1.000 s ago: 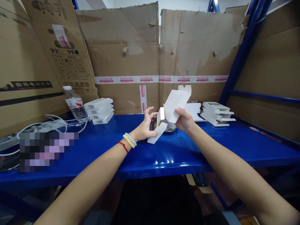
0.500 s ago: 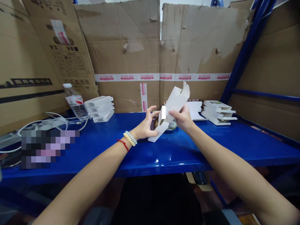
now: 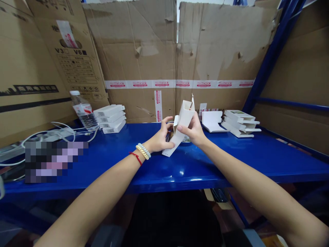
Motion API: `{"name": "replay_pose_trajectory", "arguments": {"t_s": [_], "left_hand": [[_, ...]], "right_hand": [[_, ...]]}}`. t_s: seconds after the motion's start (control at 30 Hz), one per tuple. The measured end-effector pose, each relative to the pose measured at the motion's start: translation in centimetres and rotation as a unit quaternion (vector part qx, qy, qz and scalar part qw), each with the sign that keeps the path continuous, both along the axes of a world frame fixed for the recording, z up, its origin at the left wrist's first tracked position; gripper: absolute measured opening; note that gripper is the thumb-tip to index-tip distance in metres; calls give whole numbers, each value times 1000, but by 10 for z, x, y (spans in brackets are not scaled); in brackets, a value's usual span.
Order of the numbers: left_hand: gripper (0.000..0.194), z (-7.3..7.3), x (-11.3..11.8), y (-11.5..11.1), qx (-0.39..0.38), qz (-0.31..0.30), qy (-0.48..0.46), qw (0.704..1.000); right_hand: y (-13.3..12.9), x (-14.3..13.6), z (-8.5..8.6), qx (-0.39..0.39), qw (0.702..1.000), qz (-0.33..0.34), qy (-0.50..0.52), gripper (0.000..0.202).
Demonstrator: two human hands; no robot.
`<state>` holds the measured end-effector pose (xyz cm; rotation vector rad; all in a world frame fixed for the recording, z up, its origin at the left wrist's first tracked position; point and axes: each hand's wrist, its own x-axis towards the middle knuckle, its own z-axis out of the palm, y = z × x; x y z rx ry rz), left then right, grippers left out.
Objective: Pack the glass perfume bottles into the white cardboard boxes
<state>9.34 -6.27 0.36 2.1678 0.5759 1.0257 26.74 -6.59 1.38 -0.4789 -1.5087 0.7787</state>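
Two boxes held above the table (image 3: 218, 161). The upper box (image 3: 185, 115), gripped by the right hand (image 3: 195, 132), has turned from broad face to narrow side, open end uppermost; it now lines up with the lower box (image 3: 168, 151), clasped by the left hand (image 3: 159, 140), suggesting alignment. Contact between boxes, their contents and a round item (image 3: 186, 139) behind are largely obscured.

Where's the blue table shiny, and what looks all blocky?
In the head view, white glare sits near the front edge of the blue table; also in the head view, a pixelated patch at left hides what's there.
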Motion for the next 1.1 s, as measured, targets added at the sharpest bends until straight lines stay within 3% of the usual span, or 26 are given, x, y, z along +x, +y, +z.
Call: {"name": "replay_pose_trajectory", "arguments": {"t_s": [0.23, 0.53, 0.67, 0.77, 0.9, 1.0, 1.1], "left_hand": [[96, -2, -1, 4, 8, 12, -2, 1000], [113, -4, 3, 2, 8, 33, 9, 999], [113, -5, -3, 10, -4, 40, -24, 999], [111, -1, -9, 11, -9, 41, -12, 999], [111, 5, -13, 7, -38, 51, 29, 998], [112, 6, -14, 7, -50, 56, 31, 997], [113, 4, -16, 11, -54, 53, 23, 997]], "right_hand": [[0, -4, -2, -29, 999, 25, 36, 73], [5, -5, -7, -80, 995, 55, 8, 75], [6, -3, -4, -78, 996, 48, 3, 63], [4, 3, 1, -40, 999, -4, 0, 59], [-2, 15, 7, 86, 990, -103, -31, 74], [-5, 21, 10, 167, 971, -123, -115, 54], [-4, 22, 9, 199, 957, -141, -155, 38]]}}
